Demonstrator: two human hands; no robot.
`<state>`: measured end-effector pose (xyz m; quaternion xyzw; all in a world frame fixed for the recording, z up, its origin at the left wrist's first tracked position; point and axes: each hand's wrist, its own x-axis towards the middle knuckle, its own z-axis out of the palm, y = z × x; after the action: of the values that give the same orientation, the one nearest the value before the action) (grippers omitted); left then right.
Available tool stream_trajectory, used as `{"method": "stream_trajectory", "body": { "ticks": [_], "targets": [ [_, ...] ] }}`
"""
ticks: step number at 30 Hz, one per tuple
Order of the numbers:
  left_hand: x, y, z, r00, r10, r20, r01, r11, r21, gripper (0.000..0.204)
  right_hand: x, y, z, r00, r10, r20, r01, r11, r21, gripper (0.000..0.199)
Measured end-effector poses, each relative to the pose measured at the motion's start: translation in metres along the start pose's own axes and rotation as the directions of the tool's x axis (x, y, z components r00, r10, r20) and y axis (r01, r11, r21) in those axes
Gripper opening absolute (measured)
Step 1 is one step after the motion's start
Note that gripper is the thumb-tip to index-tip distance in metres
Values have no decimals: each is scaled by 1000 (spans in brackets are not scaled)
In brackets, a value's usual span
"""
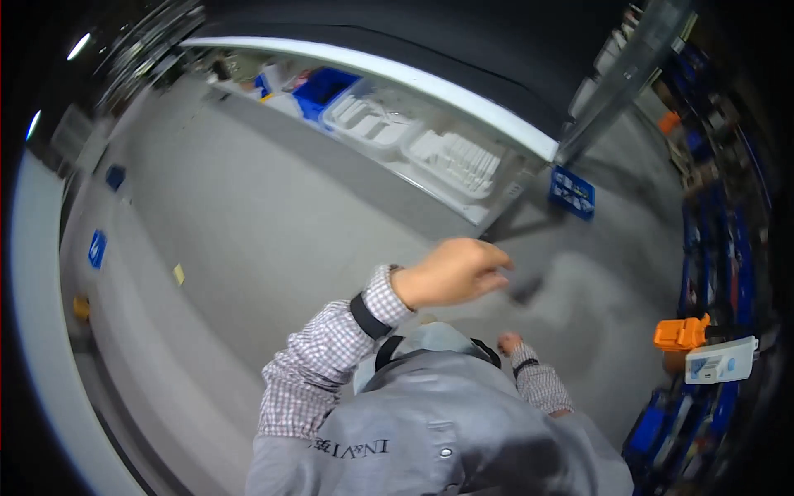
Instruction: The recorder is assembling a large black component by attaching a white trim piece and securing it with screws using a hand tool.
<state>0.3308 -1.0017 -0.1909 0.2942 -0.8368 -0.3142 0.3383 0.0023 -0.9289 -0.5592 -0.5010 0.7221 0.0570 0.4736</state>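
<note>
My left hand (pixel 459 273) is raised in front of my body, above the grey floor. Its fingers are loosely bent, with a gap between the fingertips and the thumb, and nothing shows in it. Beyond it, at the end of a long workbench shelf, is a clear plastic bin (pixel 411 150) of white flat parts. My right hand (pixel 510 341) hangs low by my right side, small and blurred, and its fingers cannot be made out. Both arms wear checked sleeves with black bands at the cuffs.
A second clear bin (pixel 329 116) and a blue bin (pixel 309 96) share the shelf. On the floor past the bench post (pixel 616 91) sits a blue crate (pixel 572 193). Racks with blue bins line the right, where an orange object (pixel 681 334) and a white box (pixel 721 360) stick out.
</note>
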Motion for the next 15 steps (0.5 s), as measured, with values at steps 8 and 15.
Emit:
{"method": "stream_trajectory", "body": {
  "ticks": [8,15],
  "targets": [
    [86,-162,-58,958,-260,118,259,966,22,16,48,-199,-95,731,-514,-450,627,766,143,18],
    [255,-253,-87,955,-116,274,122,992,-7,14,23,-296,-116,802,-419,-426,576,732,365,23]
  ]
}}
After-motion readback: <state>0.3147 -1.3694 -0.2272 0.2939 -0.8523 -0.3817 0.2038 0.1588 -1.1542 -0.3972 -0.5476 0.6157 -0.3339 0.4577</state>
